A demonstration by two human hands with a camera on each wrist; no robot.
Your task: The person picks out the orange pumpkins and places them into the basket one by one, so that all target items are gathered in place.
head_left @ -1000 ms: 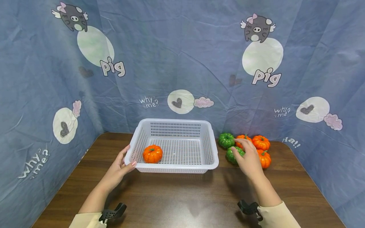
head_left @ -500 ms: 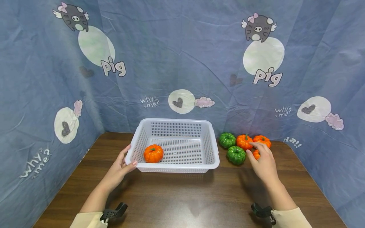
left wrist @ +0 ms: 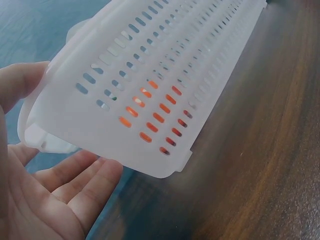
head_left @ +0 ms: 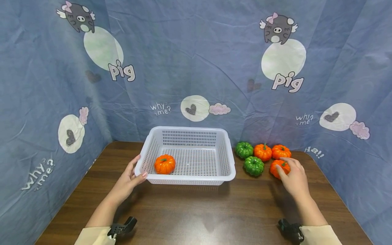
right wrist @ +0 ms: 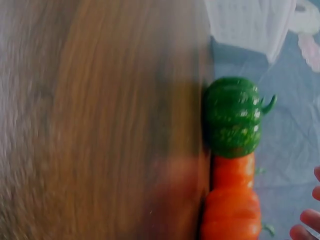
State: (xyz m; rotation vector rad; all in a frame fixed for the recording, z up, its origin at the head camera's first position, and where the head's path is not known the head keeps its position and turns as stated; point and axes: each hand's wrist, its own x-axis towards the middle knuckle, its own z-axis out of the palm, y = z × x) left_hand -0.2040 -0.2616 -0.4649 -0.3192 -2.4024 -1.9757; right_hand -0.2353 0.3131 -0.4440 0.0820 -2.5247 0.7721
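My left hand [head_left: 128, 179] holds the left front corner of a white perforated plastic basket [head_left: 186, 178]. In the left wrist view its thumb lies on the rim and its fingers [left wrist: 95, 187] touch the wall from below. One small orange pumpkin [head_left: 164, 164] sits inside, at the basket's left front. To the right, my right hand [head_left: 295, 177] is at the front right orange pumpkin [head_left: 275, 166], with thumb and fingers spread around it; contact cannot be made out. The right wrist view catches only fingertips [right wrist: 311, 218] at its edge, apart from the pumpkins there.
Right of the basket stand two green pumpkins [head_left: 244, 150], one behind the other. Two more orange pumpkins [head_left: 262, 152] are in the back row beside them. A blue printed cloth [head_left: 196, 61] hangs behind and around the brown wooden table [head_left: 190, 211].
My right hand has moved right, from above the front green pumpkin to the front right orange pumpkin. My left hand and the basket have stayed in place.
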